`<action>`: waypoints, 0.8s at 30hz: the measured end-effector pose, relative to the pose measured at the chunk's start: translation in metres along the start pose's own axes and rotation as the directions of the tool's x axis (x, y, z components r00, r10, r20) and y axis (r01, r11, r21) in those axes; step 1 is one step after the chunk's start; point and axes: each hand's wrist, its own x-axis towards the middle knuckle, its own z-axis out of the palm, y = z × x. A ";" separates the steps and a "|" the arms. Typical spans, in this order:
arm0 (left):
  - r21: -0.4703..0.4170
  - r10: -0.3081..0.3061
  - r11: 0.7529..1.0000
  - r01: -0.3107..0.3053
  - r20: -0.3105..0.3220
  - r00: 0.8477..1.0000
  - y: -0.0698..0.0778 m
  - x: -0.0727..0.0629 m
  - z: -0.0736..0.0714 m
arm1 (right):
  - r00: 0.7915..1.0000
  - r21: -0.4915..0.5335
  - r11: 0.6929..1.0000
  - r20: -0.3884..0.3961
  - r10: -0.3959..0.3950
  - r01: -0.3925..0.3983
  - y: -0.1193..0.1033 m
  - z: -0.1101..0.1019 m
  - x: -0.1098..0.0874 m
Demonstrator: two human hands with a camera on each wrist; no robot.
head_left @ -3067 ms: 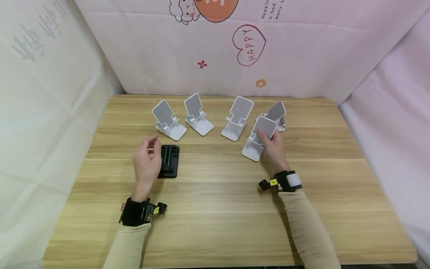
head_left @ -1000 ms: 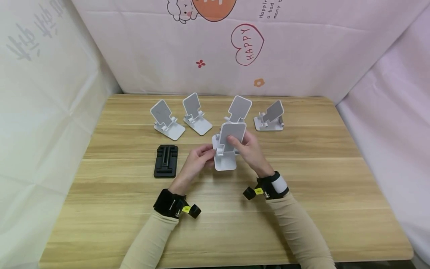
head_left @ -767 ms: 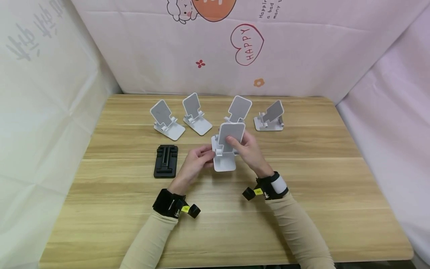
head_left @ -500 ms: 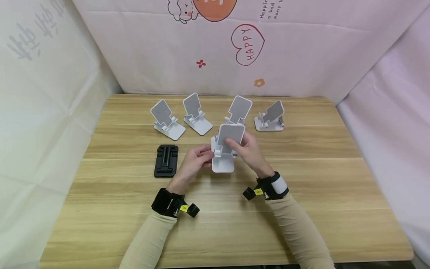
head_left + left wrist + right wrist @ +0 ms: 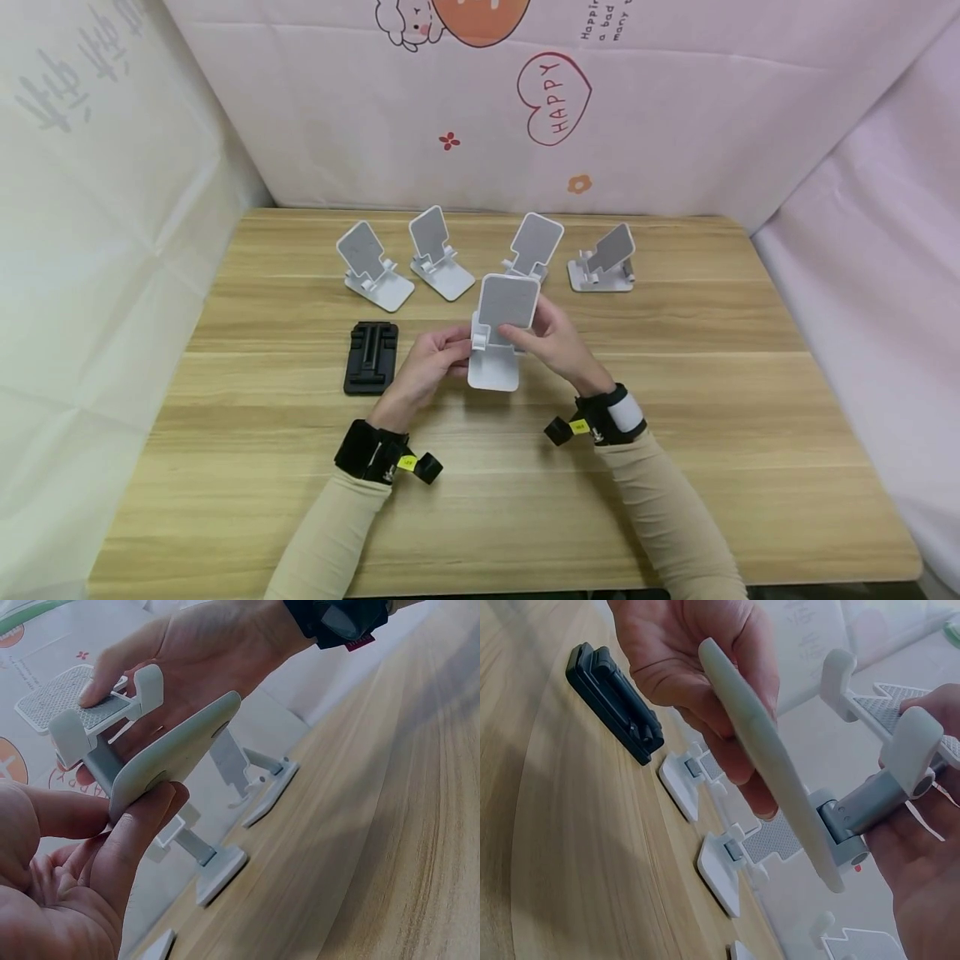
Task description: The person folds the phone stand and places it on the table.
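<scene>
A white phone stand with a grey padded plate (image 5: 508, 298) is held in both hands above the middle of the table, unfolded. My left hand (image 5: 429, 360) pinches the edge of its base between thumb and fingers, as the left wrist view shows closely. My right hand (image 5: 561, 343) grips the tilting plate, thumb on the grey pad, other fingers behind it. In the right wrist view the grey arm (image 5: 874, 802) joins the base (image 5: 769, 761) to the plate at a hinge. The base hangs clear of the table, tilted.
Behind stand several more unfolded white phone stands: two at the left (image 5: 388, 292) (image 5: 450, 279), one partly hidden behind the held stand (image 5: 537, 240), one at the right (image 5: 603, 279). A black folded stand (image 5: 371, 358) lies left of my left hand. Cloth walls border the wooden table (image 5: 750, 467).
My right hand has carried the white phone stand from the right to the middle. My left hand has left the black stand's side and taken the base. Lately the plate has turned slightly.
</scene>
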 end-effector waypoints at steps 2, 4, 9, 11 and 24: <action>0.010 0.000 1.000 0.000 0.006 1.000 0.000 0.000 -0.001 | 1.000 -0.009 1.000 -0.003 -0.006 0.006 0.000 0.000 0.000; 0.015 -0.001 1.000 0.001 0.010 1.000 0.000 0.000 -0.001 | 1.000 -0.018 1.000 -0.008 -0.009 0.009 0.001 0.000 0.000; 0.028 -0.004 1.000 0.004 0.014 1.000 0.000 -0.002 -0.002 | 1.000 -0.041 0.999 -0.024 -0.018 0.017 0.003 0.001 -0.001; 0.031 -0.002 1.000 0.002 0.016 1.000 0.000 -0.002 -0.003 | 0.999 -0.055 0.998 -0.031 -0.027 0.026 0.005 0.001 -0.001; 0.010 -0.002 1.000 0.002 0.031 1.000 -0.001 -0.003 0.000 | 0.996 -0.095 0.994 -0.076 -0.055 0.048 0.009 0.003 0.001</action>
